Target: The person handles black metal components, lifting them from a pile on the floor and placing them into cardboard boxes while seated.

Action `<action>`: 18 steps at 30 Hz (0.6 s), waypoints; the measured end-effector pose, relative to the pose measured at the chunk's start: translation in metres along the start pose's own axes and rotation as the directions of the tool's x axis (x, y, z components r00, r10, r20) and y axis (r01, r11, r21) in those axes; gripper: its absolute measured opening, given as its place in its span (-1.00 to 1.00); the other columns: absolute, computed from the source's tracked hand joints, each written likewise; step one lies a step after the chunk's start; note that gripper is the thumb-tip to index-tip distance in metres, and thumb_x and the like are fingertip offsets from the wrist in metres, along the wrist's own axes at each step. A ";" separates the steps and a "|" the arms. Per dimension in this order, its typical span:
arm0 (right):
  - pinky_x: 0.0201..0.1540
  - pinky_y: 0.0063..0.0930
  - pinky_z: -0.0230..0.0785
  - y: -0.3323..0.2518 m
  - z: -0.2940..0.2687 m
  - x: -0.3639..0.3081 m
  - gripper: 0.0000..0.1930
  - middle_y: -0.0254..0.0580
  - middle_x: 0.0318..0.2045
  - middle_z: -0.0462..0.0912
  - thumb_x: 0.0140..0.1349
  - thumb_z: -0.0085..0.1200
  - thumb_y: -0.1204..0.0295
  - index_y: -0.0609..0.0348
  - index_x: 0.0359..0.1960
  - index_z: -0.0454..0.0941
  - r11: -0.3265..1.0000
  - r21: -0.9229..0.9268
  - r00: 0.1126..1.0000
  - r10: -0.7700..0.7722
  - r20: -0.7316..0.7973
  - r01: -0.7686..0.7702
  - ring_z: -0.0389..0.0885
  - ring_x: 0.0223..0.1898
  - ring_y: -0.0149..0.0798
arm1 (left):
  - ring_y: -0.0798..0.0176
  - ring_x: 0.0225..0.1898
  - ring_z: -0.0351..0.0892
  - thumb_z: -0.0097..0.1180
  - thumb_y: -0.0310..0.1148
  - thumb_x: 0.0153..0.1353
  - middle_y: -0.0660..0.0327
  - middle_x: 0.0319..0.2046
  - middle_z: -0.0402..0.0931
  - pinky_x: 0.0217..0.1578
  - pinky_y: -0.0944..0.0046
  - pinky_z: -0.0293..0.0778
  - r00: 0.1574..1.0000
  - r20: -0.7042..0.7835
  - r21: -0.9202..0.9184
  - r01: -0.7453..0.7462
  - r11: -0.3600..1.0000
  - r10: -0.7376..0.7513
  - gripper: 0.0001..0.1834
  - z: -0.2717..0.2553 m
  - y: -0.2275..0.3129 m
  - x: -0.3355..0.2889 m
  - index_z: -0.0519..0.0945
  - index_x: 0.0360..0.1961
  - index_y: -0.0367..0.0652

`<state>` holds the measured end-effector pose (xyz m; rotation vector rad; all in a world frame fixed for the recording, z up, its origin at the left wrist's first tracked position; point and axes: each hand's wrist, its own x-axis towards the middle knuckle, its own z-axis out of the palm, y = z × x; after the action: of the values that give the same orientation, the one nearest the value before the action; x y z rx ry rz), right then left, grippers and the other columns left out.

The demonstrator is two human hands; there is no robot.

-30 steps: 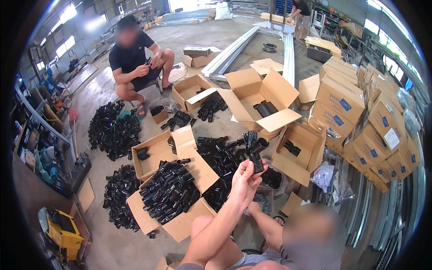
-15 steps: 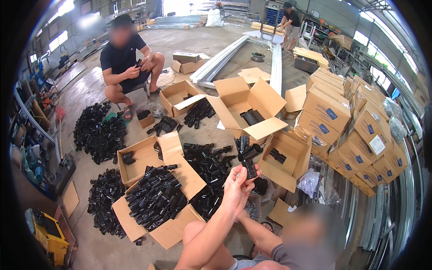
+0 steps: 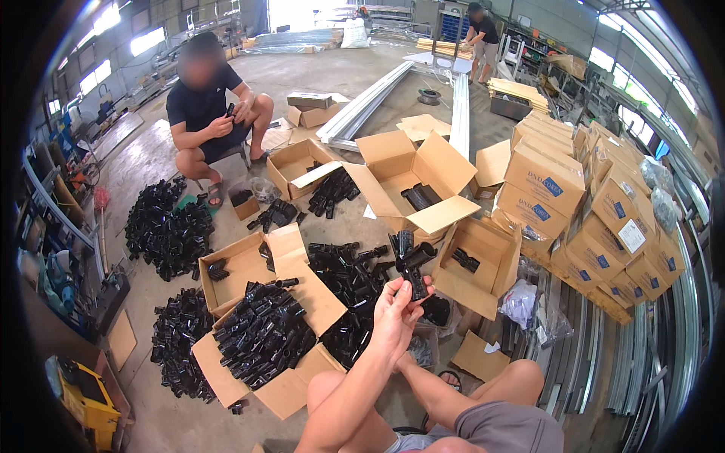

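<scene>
My left hand (image 3: 396,309) is raised in front of me, thumb and fingers closed on a black plastic pipe fitting (image 3: 412,260). The fitting is branched, with open tubular ends pointing up. My right forearm (image 3: 434,392) crosses from the lower right to just behind the left wrist. My right hand (image 3: 408,343) is mostly hidden there, so its fingers cannot be made out. Below and left of the hands lies a pile of similar black fittings (image 3: 343,283). An open carton heaped with more fittings (image 3: 264,332) stands nearer to me on the left.
Open cardboard boxes (image 3: 483,283) stand around, some holding black parts. More piles (image 3: 170,226) lie on the left floor. A co-worker (image 3: 208,113) sits across, holding a small black part. Stacked cartons (image 3: 540,181) and long metal profiles (image 3: 604,370) fill the right. Another person (image 3: 483,38) stands far back.
The view has shifted slightly. My left hand still holds the fitting up in nearly the same place. The seated co-worker's hands have barely moved.
</scene>
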<state>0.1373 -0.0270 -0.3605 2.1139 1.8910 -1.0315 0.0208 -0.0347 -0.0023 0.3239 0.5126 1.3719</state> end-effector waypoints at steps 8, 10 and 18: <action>-0.10 -0.10 0.52 -0.007 0.003 0.002 -0.78 0.13 -0.22 0.68 0.17 0.11 0.35 0.23 -0.27 0.68 1.000 -0.002 1.000 -0.017 0.010 0.017 0.68 -0.15 0.07 | 0.25 -0.09 0.67 0.07 -0.31 0.40 0.00 -0.04 0.61 -0.50 0.50 0.33 0.999 0.032 -0.028 -0.013 1.000 0.014 -0.79 -0.006 -0.003 0.005 0.34 -0.04 -0.05; -0.11 -0.10 0.52 -0.008 0.003 0.002 -0.78 0.13 -0.23 0.68 0.18 0.11 0.34 0.23 -0.28 0.68 1.000 -0.005 1.000 -0.019 0.014 0.019 0.68 -0.16 0.07 | 0.25 -0.09 0.67 0.06 -0.31 0.41 0.01 -0.04 0.61 -0.50 0.50 0.33 1.000 0.006 0.002 -0.021 1.000 0.021 -0.79 -0.006 -0.003 0.006 0.34 -0.04 -0.06; -0.13 -0.09 0.51 -0.010 0.001 0.004 -0.78 0.13 -0.26 0.68 0.19 0.11 0.33 0.24 -0.30 0.67 0.999 -0.006 0.999 -0.032 0.019 0.032 0.68 -0.19 0.08 | 0.22 -0.11 0.67 0.05 -0.30 0.41 0.03 -0.05 0.61 -0.51 0.48 0.32 1.000 -0.004 -0.010 -0.022 1.000 0.022 -0.82 -0.006 -0.007 0.011 0.37 -0.07 -0.06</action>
<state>0.1273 -0.0223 -0.3599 2.0704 1.9226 -1.0467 0.0250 -0.0261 -0.0132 0.3197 0.5061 1.3967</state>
